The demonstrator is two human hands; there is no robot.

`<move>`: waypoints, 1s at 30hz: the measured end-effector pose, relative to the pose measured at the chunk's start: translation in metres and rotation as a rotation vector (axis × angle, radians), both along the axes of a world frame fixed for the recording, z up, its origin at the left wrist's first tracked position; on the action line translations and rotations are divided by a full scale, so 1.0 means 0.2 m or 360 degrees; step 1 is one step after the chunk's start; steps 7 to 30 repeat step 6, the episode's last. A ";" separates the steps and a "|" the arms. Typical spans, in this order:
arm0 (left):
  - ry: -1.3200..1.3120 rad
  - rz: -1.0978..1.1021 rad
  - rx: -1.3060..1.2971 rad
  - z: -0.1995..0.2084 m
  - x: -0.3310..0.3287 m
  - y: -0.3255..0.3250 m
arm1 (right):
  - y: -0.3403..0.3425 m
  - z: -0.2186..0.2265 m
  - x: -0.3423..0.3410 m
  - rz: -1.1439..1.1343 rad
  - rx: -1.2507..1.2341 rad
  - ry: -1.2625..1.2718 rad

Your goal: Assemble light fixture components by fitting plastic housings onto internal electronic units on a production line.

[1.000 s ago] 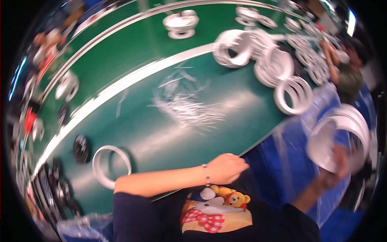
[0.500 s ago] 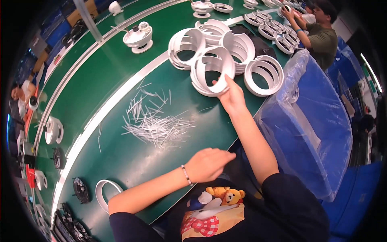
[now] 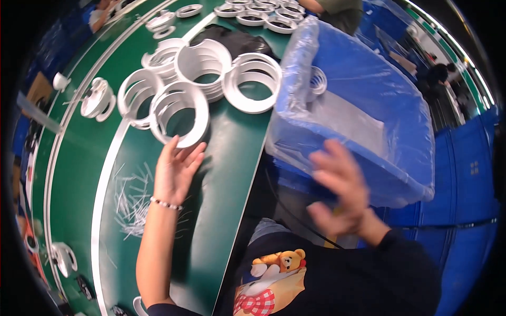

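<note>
Several stacks of white plastic rings stand on the green table. My left hand (image 3: 178, 171) reaches to the near stack of white rings (image 3: 196, 124), its fingers apart at the stack's lower edge; whether the fingertips touch it is unclear. To the right of that is another stack of white rings (image 3: 270, 87), by the table's edge. My right hand (image 3: 341, 192) is raised in front of the blue bin (image 3: 363, 158), fingers spread, nothing in it, a little blurred. On the table left of my left wrist lies a heap of thin white strips (image 3: 132, 210).
The bin, lined with clear plastic, holds a few white rings (image 3: 318, 80) in its corner. A black plastic bag (image 3: 232, 41) lies behind the stacks. Beyond a white rail stand white assemblies (image 3: 97, 100). A person (image 3: 342, 13) is at the far end, near more rings (image 3: 253, 18).
My view has swung right toward the bin. My right hand has let go of the near ring stack and drawn back to the right. My left hand has moved forward to that stack, fingers opened.
</note>
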State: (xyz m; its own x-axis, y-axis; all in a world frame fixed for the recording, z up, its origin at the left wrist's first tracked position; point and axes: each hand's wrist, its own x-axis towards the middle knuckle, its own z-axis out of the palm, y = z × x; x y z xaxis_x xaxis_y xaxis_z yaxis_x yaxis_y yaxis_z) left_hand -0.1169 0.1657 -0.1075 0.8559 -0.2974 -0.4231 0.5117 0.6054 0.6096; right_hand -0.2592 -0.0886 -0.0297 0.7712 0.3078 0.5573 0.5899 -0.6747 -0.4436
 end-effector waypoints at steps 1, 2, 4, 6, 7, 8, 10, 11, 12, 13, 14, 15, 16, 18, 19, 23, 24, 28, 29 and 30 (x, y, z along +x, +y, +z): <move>0.0014 0.0021 0.0036 0.02 -0.01 -0.01 | -0.13 0.05 -0.02 -0.0197 -0.0269 -0.0185; 0.0014 -0.0014 0.0053 0.01 -0.01 -0.01 | -0.23 0.11 0.01 -0.0347 -0.0287 -0.0307; -0.0004 -0.0078 0.0125 0.00 -0.05 0.01 | -0.45 0.20 0.18 -0.0461 -0.0435 -0.0393; 0.0052 -0.0271 0.0287 0.02 -0.12 0.01 | -0.71 0.26 0.38 -0.0425 -0.0578 0.0024; 0.0052 -0.0271 0.0287 0.02 -0.12 0.01 | -0.71 0.26 0.38 -0.0425 -0.0578 0.0024; 0.0052 -0.0271 0.0287 0.02 -0.12 0.01 | -0.71 0.26 0.38 -0.0425 -0.0578 0.0024; 0.0052 -0.0271 0.0287 0.02 -0.12 0.01 | -0.71 0.26 0.38 -0.0425 -0.0578 0.0024; 0.0052 -0.0271 0.0287 0.02 -0.12 0.01 | -0.71 0.26 0.38 -0.0425 -0.0578 0.0024; 0.0052 -0.0271 0.0287 0.02 -0.12 0.01 | -0.71 0.26 0.38 -0.0425 -0.0578 0.0024; 0.0052 -0.0271 0.0287 0.02 -0.12 0.01 | -0.71 0.26 0.38 -0.0425 -0.0578 0.0024; 0.0052 -0.0271 0.0287 0.02 -0.12 0.01 | -0.71 0.26 0.38 -0.0425 -0.0578 0.0024; 0.0052 -0.0271 0.0287 0.02 -0.12 0.01 | -0.71 0.26 0.38 -0.0425 -0.0578 0.0024; 0.0052 -0.0271 0.0287 0.02 -0.12 0.01 | -0.71 0.26 0.38 -0.0425 -0.0578 0.0024; 0.0052 -0.0271 0.0287 0.02 -0.12 0.01 | -0.71 0.26 0.38 -0.0425 -0.0578 0.0024; 0.0052 -0.0271 0.0287 0.02 -0.12 0.01 | -0.71 0.26 0.38 -0.0425 -0.0578 0.0024; 0.0052 -0.0271 0.0287 0.02 -0.12 0.01 | -0.71 0.26 0.38 -0.0425 -0.0578 0.0024; 0.0052 -0.0271 0.0287 0.02 -0.12 0.01 | -0.71 0.26 0.38 -0.0425 -0.0578 0.0024; 0.0052 -0.0271 0.0287 0.02 -0.12 0.01 | -0.71 0.26 0.38 -0.0425 -0.0578 0.0024; 0.0052 -0.0271 0.0287 0.02 -0.12 0.01 | -0.71 0.26 0.38 -0.0425 -0.0578 0.0024; 0.0052 -0.0271 0.0287 0.02 -0.12 0.01 | -0.71 0.26 0.38 -0.0425 -0.0578 0.0024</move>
